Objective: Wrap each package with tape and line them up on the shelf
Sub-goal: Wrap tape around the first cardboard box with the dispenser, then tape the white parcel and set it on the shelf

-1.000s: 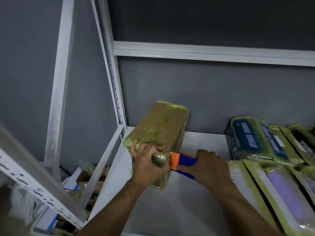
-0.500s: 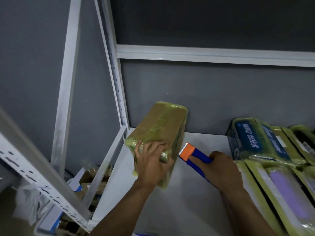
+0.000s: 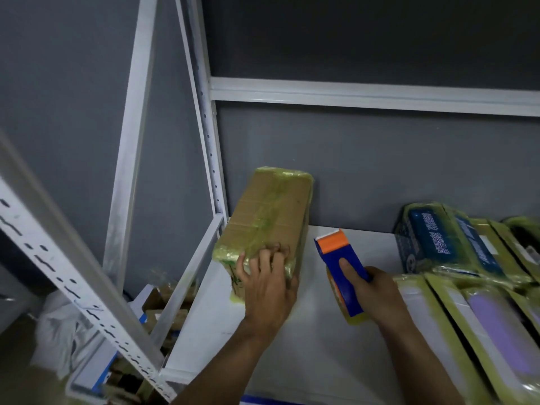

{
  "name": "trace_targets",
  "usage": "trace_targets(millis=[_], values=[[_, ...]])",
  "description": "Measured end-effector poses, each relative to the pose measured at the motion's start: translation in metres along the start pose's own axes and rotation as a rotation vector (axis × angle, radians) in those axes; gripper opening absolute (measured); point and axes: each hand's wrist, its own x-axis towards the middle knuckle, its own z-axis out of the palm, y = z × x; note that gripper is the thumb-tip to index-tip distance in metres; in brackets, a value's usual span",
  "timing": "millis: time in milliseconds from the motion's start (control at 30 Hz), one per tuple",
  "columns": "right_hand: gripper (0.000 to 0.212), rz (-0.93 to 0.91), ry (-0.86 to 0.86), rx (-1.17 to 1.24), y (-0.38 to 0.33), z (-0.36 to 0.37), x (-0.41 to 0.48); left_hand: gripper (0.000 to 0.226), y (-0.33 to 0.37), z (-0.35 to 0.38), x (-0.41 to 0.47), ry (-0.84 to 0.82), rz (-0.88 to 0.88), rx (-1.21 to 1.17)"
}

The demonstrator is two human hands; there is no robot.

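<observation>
A brown cardboard package (image 3: 271, 211) wrapped in yellowish clear tape stands tilted at the left end of the white shelf (image 3: 292, 346), leaning toward the grey back wall. My left hand (image 3: 267, 283) grips its near lower end, fingers curled over the top edge. My right hand (image 3: 377, 293) holds a blue and orange tape dispenser (image 3: 340, 267) with a yellowish tape roll under it, a short way right of the package and apart from it.
Several taped packages (image 3: 438, 244) lie in rows along the shelf's right side. White slotted uprights (image 3: 210, 147) and a crossbar (image 3: 374, 96) frame the shelf. Beyond the left edge, lower down, sit cardboard boxes (image 3: 163, 305) and a plastic bag (image 3: 58, 331).
My right hand pulled the tape dispenser away from the package to the right and turned it upright. My left hand slid flat over the package's near end.
</observation>
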Motion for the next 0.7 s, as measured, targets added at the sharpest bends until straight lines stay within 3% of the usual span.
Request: trace_targets(millis=[133,400,567,700], values=[[0.055,0.002,-0.035,0.025,-0.001,0.006,-0.001,0.048,-0.017,-0.002,0.003,0.057,-0.006,0.013],[0.057,0.019,-0.077,0.102,-0.007,0.015,-0.011,0.039,-0.047,0.008,0.038,-0.062,-0.062,0.123],[0.067,0.061,-0.1,0.081,-0.005,0.017,-0.016,0.043,-0.066,0.02,0.068,-0.184,-0.106,0.198],[0.069,0.066,-0.083,0.123,-0.007,0.018,-0.02,0.064,-0.07,0.025,0.074,-0.264,-0.108,0.139]])
